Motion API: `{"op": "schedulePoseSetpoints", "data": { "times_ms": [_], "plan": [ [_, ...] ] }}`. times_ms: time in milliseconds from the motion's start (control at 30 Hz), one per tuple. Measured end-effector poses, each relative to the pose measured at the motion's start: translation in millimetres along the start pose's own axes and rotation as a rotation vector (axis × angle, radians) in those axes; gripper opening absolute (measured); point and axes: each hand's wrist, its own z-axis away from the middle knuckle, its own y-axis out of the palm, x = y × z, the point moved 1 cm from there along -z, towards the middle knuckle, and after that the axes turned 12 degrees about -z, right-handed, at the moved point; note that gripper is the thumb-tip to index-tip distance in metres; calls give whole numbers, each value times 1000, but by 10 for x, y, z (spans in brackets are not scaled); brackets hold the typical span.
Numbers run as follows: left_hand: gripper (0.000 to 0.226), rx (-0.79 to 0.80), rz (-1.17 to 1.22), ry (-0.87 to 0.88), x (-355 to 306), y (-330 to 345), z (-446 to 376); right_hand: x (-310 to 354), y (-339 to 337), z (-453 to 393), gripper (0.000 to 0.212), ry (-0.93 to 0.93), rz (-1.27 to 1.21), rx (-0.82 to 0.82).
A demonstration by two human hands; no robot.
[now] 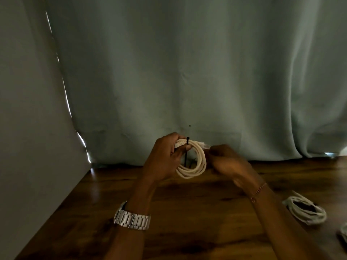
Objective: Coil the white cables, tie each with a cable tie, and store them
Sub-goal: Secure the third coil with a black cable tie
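While the left hand (165, 156) pinches the coiled white cable (193, 162) beside its black cable tie (187, 145), right hand (227, 162) fingers curl at the coil's edge; can't tell their grip.

left hand (165, 156): raised, fingers curled in grip | right hand (228, 161): raised, curled

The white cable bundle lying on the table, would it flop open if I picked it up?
Probably only a little. The coiled cable on the wooden table keeps a loose ring shape, so it looks bendy rather than stiff. Whether a tie binds it is unclear, so loops might sag. It looks thin and probably light, and lying flat it seems unlikely to roll.
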Motion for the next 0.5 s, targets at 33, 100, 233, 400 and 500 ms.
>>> {"op": "schedulePoseSetpoints", "data": {
  "times_ms": [33, 100, 233, 400, 500],
  "plan": [
    [10, -4, -1, -21, 15, -1, -2, 25, -45, 17, 24, -96, 36, -116],
    [8, -10, -8, -67, 53, -5, -19, 155, -100, 97, 21, -321, 150, -296],
    [14, -49, 3, -139, 156, -37, -50, 426, 8, 324, 22, -513, 343, -274],
    [17, -88, 66, -191, 207, -83, -71, 578, 248, 468, 23, -553, 367, -237],
    [15, -94, 109, -174, 195, -89, -62, 492, 403, 404, 31, -557, 435, -206]
  ]
}}
